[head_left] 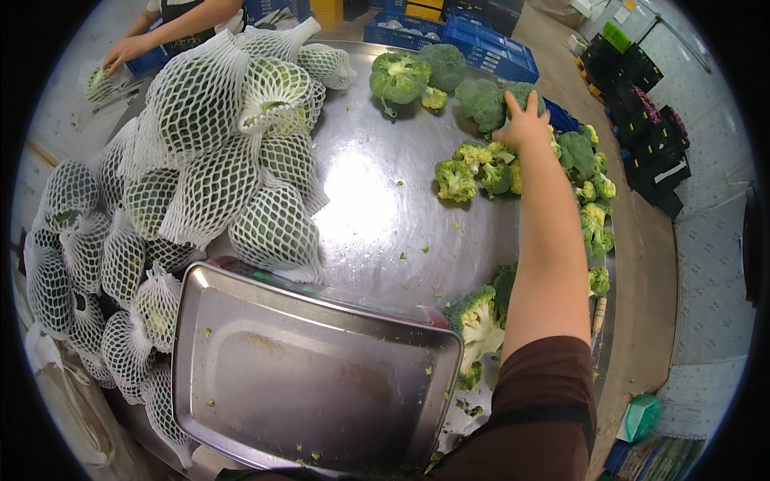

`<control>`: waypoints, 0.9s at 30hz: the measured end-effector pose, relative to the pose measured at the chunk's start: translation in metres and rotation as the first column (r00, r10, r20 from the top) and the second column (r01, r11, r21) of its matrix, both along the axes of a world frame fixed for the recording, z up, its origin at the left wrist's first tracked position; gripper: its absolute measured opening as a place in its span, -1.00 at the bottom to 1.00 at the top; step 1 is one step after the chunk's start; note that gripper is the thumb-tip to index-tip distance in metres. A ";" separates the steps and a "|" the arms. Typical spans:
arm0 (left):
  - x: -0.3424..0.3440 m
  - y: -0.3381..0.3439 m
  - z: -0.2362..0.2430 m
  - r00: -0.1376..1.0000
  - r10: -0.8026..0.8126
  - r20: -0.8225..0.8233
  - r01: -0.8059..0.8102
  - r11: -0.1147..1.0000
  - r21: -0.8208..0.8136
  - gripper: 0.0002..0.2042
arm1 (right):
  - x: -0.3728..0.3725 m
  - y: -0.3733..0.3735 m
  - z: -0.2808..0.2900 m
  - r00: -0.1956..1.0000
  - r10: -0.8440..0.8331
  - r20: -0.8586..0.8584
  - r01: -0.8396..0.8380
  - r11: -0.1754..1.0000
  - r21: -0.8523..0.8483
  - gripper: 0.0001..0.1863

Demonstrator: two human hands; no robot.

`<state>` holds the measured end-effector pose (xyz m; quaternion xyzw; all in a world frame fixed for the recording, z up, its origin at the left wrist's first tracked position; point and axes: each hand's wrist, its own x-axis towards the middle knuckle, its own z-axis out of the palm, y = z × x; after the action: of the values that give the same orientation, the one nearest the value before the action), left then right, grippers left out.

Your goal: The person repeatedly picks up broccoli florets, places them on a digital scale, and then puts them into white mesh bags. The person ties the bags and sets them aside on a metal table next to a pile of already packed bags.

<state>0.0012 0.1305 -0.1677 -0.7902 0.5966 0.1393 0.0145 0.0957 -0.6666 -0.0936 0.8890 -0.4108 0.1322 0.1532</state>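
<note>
My right hand (525,124) reaches out to the far right of the steel table (361,192). Its fingers are spread over a green broccoli head (525,92), and they appear to touch it. Beside that lies another broccoli head (481,104). Nearer than the hand are loose yellowish-green florets (455,180). A broccoli head with a pale stem (480,317) lies close to my forearm. In front of me a shallow metal tray (321,385), scattered with green crumbs, sits on a reddish base that looks like a scale. My left hand is out of view.
On the left, broccoli heads in white foam nets (204,100) are heaped high. More broccoli (399,76) lies at the far edge, and florets (593,228) line the right edge near a wooden handle (599,314). Blue crates (489,48) stand beyond. A co-worker's hands (124,54) work at far left.
</note>
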 end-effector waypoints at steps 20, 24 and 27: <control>0.008 -0.017 -0.014 1.000 -0.010 0.020 0.010 1.000 -0.017 -0.52 | -0.238 0.057 0.055 0.854 0.172 0.491 -0.164 0.985 -0.061 -0.55; 0.011 -0.020 -0.014 0.999 -0.033 0.015 0.034 0.999 -0.033 -0.52 | -0.276 -0.029 -0.032 0.996 0.027 0.090 -0.027 1.000 -0.002 -0.36; -0.001 -0.011 -0.009 1.000 0.007 0.027 -0.006 1.000 -0.020 -0.52 | -0.218 0.022 0.068 0.965 -0.137 -0.225 0.261 0.618 0.742 -0.28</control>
<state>0.0005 0.1197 -0.1766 -0.7940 0.5953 0.1226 0.0143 -0.1220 -0.6448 -0.0252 0.8257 -0.5116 -0.1373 -0.1938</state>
